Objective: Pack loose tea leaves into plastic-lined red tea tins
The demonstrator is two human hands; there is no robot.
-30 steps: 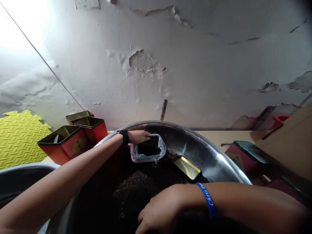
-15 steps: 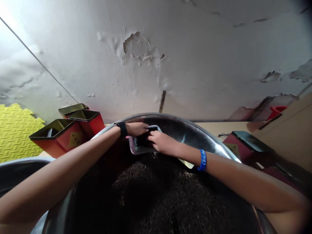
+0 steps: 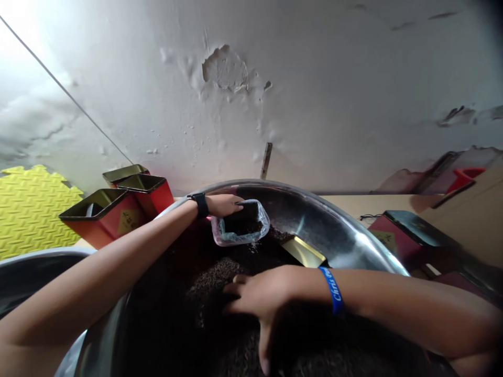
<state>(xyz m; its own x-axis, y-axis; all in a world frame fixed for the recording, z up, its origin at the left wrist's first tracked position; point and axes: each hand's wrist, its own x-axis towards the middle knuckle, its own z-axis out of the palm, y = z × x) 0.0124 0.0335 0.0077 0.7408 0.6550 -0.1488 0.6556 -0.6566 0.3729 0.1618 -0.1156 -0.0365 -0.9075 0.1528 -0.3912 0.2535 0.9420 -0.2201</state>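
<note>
My left hand (image 3: 225, 204), with a black watch on its wrist, grips the back left edge of a plastic-lined tin (image 3: 220, 235). Dark loose leaves, which look like tea, lie inside the tin. It rests in a large metal basin (image 3: 338, 222) that is filled with more of the same dark leaves (image 3: 214, 277). Over this heap, at its middle, my right hand (image 3: 267, 296) is spread with fingers and thumb apart; its fingertips reach down to the leaves. A golden metal lid or tray (image 3: 304, 252) lies tilted in the basin to the right of the tin.
Several open red tins (image 3: 94, 222) stand at the left, beside a yellow foam mat (image 3: 35, 209). A second basin (image 3: 43, 252) is at the lower left. On the right are a closed red tin (image 3: 404, 235) and a red plastic vessel (image 3: 466, 178). A peeling wall (image 3: 314, 104) rises behind.
My right hand has left the inside of the lined tin and come down toward me onto the leaf heap, its fingers spreading. My left hand stays on the tin's edge.
</note>
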